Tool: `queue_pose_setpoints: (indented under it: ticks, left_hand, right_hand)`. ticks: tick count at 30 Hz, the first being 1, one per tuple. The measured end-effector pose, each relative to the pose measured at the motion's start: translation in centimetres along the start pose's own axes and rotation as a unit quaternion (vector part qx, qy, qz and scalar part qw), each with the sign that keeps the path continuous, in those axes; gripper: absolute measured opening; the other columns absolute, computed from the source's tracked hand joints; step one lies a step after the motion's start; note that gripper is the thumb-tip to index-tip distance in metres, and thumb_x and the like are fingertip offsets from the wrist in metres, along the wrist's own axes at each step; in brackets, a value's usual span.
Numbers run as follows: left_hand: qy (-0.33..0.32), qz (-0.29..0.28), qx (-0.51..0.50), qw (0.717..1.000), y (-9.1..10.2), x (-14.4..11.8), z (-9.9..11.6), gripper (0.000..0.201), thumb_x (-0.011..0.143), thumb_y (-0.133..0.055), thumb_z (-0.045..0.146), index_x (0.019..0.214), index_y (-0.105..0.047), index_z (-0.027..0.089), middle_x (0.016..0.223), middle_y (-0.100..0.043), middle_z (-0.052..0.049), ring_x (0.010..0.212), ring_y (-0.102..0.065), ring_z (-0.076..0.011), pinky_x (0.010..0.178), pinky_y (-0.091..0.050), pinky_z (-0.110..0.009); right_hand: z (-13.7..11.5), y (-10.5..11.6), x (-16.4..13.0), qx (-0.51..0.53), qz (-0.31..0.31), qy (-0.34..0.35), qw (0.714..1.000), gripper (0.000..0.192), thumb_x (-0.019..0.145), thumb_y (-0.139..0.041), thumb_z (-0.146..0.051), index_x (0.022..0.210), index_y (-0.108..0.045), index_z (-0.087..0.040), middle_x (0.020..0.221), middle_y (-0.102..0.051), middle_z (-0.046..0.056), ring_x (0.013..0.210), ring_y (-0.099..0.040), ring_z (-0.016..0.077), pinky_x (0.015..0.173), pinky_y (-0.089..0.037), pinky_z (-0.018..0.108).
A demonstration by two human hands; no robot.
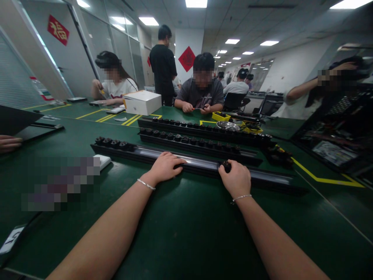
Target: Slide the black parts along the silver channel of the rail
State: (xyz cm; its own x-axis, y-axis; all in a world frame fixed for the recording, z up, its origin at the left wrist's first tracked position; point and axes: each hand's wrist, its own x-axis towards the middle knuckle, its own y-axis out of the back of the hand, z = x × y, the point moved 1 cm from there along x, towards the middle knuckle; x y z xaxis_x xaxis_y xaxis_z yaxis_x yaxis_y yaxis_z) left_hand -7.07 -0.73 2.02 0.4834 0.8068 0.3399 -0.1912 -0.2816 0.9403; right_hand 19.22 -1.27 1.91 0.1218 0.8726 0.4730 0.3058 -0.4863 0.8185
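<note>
Two bare forearms reach forward over the dark green worktop (186,233), each wrist wearing a thin bracelet. The left hand (164,167) lies palm down with its fingers loosely curled over the nearest black rail (201,165), pressing on its shiny middle channel rather than gripping anything. The right hand (236,179) sits just to the right on the same rail, fingers closed around a small black knob-like part (226,166) that stands on the channel. This long rail runs from left to right across the worktop directly in front of the person, and a cluster of similar small black parts (115,143) sits at its left end. To the left, a small white block (101,160) lies beside a blurred patch, and another person's hand (9,143) rests at the worktop's edge near a dark flat panel (32,130). Behind the nearest rail lie two more black rails (195,140), parallel and close together, each lined with rows of the same black parts. Farther back stand a white cardboard box (142,102), a yellow tray (220,116) and a round metal dish (227,125), with yellow tape lines (326,179) marked on the surface. On the far side, seated people work with their own hands, one person stands behind them, and another person's arm (301,90) shows at the right.
</note>
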Motion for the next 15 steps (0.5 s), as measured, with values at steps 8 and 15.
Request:
queue_pose_setpoints:
  ticks: [8, 15]
  left_hand:
    - [-0.001, 0.001, -0.009, 1.0, 0.14, -0.01, 0.08, 0.031, 0.085, -0.048, 0.037, 0.112, -0.061, 0.031, 0.091, -0.067, 0.0, 0.089, -0.057, -0.0183, 0.089, -0.034, -0.036]
    - [-0.002, 0.0, -0.005, 1.0, 0.1, -0.01, 0.05, 0.031, 0.085, -0.049, 0.037, 0.113, -0.061, 0.031, 0.089, -0.067, 0.0, 0.089, -0.057, -0.0184, 0.088, -0.034, -0.036]
  right_hand:
    - [-0.18, 0.15, -0.01, 0.001, -0.001, -0.018, 1.0, 0.037, 0.078, -0.046, -0.037, 0.1, -0.061, -0.012, 0.098, -0.065, 0.012, 0.097, -0.056, 0.0251, 0.092, -0.034, 0.04]
    - [0.44, 0.14, 0.09, -0.013, 0.008, -0.022, 1.0, 0.036, 0.078, -0.044, -0.037, 0.098, -0.06, -0.012, 0.093, -0.064, 0.013, 0.091, -0.056, 0.0243, 0.087, -0.036, 0.037]
